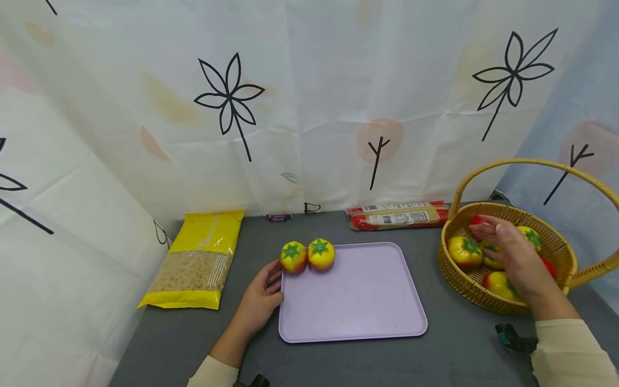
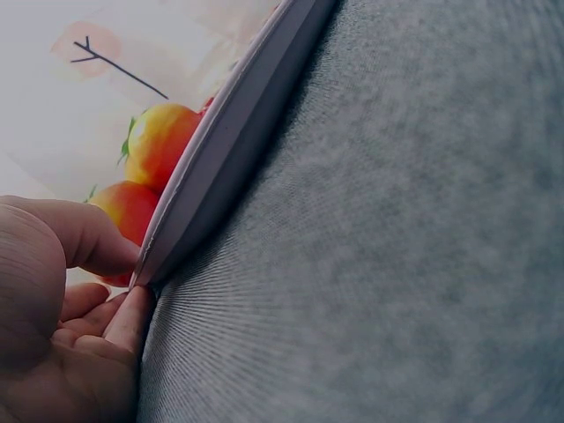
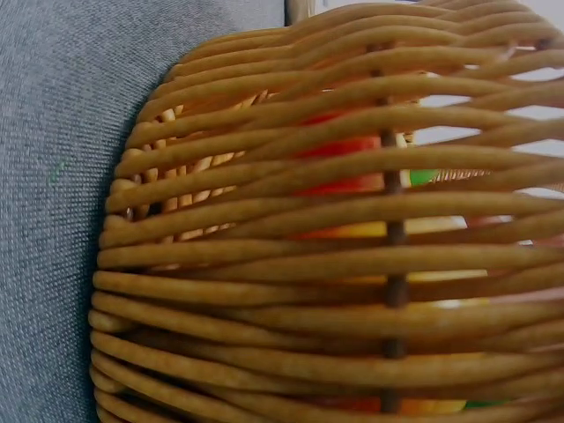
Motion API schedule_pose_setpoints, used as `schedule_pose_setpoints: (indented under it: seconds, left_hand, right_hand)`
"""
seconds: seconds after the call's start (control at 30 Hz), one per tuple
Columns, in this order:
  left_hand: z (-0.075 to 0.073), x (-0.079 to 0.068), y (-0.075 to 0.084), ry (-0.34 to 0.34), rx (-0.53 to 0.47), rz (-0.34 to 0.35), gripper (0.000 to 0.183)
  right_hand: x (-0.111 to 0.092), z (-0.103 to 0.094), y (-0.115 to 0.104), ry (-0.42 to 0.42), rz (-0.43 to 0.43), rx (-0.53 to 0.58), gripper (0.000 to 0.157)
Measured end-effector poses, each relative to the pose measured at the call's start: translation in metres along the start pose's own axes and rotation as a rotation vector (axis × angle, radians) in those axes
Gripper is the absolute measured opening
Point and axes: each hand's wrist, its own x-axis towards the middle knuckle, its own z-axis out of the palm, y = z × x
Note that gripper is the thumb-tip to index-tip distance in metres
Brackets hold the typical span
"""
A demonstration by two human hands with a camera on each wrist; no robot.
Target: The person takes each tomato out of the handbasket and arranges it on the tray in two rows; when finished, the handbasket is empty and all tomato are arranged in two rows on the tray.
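Note:
My left hand (image 1: 261, 297) is at the left edge of a lilac tray (image 1: 353, 301). In the left wrist view its thumb and fingers pinch the tray rim (image 2: 189, 167). Two yellow-red, tomato-like fruits with green star-shaped tops, a left one (image 1: 293, 257) and a right one (image 1: 321, 254), sit side by side in the tray's far left corner. Over at the right, my right hand (image 1: 515, 258) reaches into a wicker basket (image 1: 450, 271), fingers extended above more such fruits (image 1: 464, 252). The right wrist view shows mostly the basket's woven side (image 3: 264, 308), which hides the hand.
A yellow bag of pasta (image 1: 193, 263) lies left of the tray. Behind the tray are red-ended packs of noodles (image 1: 396, 216) and a small purple wrapper (image 1: 278, 217). The basket's tall handle (image 1: 522, 161) arches over it. A patterned curtain (image 1: 314, 107) borders the grey table (image 1: 464, 349).

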Motion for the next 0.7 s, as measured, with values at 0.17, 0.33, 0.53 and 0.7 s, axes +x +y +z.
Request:
schedule_pose_setpoints:
  seconds: [0.17,0.33,0.53,0.7]
  left_hand:
    - [0.0,0.001,0.0,0.002,0.014,-0.011,0.078]
    - [0.0,0.001,0.0,0.001,0.018,-0.022,0.078]
    - [0.0,0.001,-0.002,0.001,0.011,-0.019,0.078]
    - [0.0,0.0,-0.001,0.001,0.024,-0.012,0.078]
  right_hand:
    - [0.003,-0.004,0.003,-0.041,0.084,-0.168,0.041]
    - [0.005,-0.001,0.003,-0.065,0.138,-0.308,0.049]
    - [0.007,0.008,-0.001,-0.122,0.193,-0.442,0.078]
    - [0.009,0.008,0.0,-0.129,0.194,-0.542,0.084]
